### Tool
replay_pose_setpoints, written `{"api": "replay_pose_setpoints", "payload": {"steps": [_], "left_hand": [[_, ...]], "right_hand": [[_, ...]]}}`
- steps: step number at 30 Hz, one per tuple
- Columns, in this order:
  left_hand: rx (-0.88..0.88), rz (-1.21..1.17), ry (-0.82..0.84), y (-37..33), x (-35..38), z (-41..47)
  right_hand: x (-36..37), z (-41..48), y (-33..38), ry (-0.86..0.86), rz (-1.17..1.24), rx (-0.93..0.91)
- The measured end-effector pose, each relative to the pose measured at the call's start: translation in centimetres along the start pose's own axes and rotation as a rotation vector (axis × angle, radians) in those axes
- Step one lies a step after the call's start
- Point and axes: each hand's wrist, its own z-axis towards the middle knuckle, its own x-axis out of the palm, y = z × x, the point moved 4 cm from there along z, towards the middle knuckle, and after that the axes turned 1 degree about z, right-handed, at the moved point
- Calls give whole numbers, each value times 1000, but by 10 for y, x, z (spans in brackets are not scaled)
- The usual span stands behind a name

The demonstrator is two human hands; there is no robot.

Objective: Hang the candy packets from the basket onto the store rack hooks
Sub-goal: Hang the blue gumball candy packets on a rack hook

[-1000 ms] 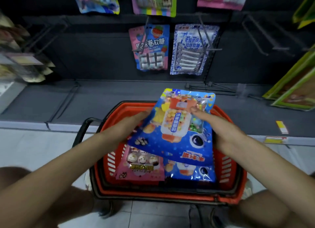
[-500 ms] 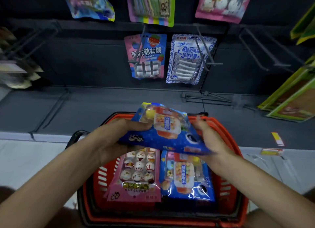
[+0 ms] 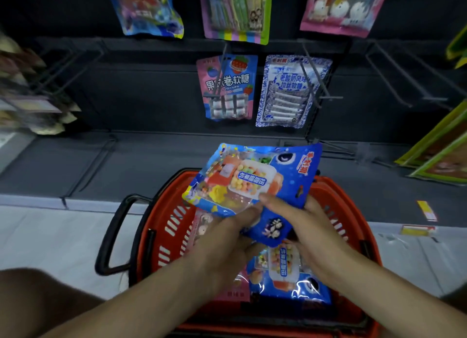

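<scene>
A blue candy packet (image 3: 255,176) with coloured sweets printed on it is held above the red basket (image 3: 164,226). My left hand (image 3: 227,239) grips its near edge from the left, thumb on top. My right hand (image 3: 310,234) holds the near right corner, thumb on the packet's face. The packet lies turned sideways, its hang hole near my right hand. In the basket lie a second blue packet (image 3: 288,274) and a pink packet (image 3: 202,226), partly hidden by my hands. Empty black rack hooks (image 3: 394,77) stick out at the upper right.
Packets hang on the dark rack: a pink-blue one (image 3: 228,87), a blue-white one (image 3: 290,90), and three higher up. More goods hang at the left and right edges. The basket stands on a pale floor by the grey base shelf (image 3: 126,161), its black handle (image 3: 111,234) folded left.
The blue packet has been rotated in both hands, from lying flat and edge-on to face up and turned sideways. The view has tilted down slightly.
</scene>
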Motion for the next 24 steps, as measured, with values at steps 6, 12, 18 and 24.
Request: {"api": "replay_pose_setpoints", "payload": {"steps": [6,12,18,24], "left_hand": [[-235,360,24,-11,1,-9],[271,878,-134,-63,-14,-6],[902,1480,-244,-101,-18,-5],[677,1009,-92,-92,-18,1]], "right_hand": [[-12,9,9,-42,-4,145],[-32,20,34,-49,-162,91],[-32,22,44,97,-481,-68],[-28,16,53,32,-518,-330]]}}
